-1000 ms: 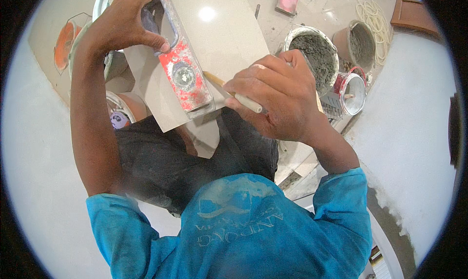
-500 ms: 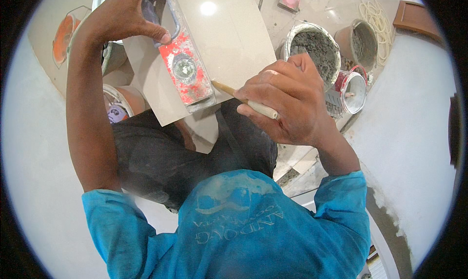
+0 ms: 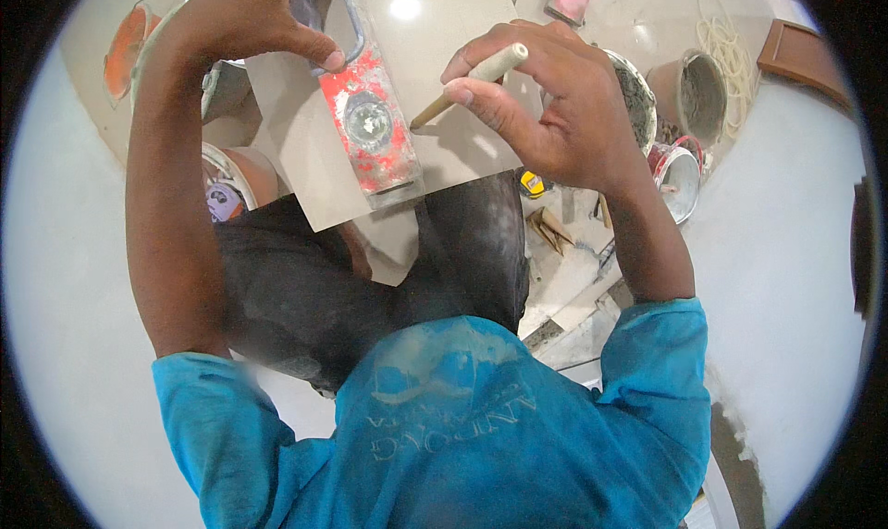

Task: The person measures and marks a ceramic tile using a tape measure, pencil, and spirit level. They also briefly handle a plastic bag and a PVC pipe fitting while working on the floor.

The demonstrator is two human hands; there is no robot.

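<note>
A large cream tile point(image 3: 294, 164) lies over my knees, with a scuffed red-and-white spirit level point(image 3: 400, 166) laid across it. My left hand point(image 3: 264, 16) is closed on the level near its handle opening, thumb pressing the side edge; its other fingers are partly out of the picture. To the right, my right hand point(image 3: 578, 108) pinches a pale, pencil-shaped tool point(image 3: 499, 63) between thumb and fingers. Its thin tan tip touches or nearly touches the tile beside the level's right edge, and its thick end points up to the right.
Grey mortar fills a bucket point(image 3: 645, 113) partly behind my right hand, and another bucket point(image 3: 700, 94) stands beyond. Near them are a small can point(image 3: 680, 189), coiled rope point(image 3: 720, 43) and a yellow tape measure point(image 3: 531, 183). More buckets, including an orange-brown one point(image 3: 254, 170), stand left.
My right hand has moved away from my body along the level's edge, and the tool has swung to tilt the other way. The tape measure has come into view. The left hand keeps its hold.
</note>
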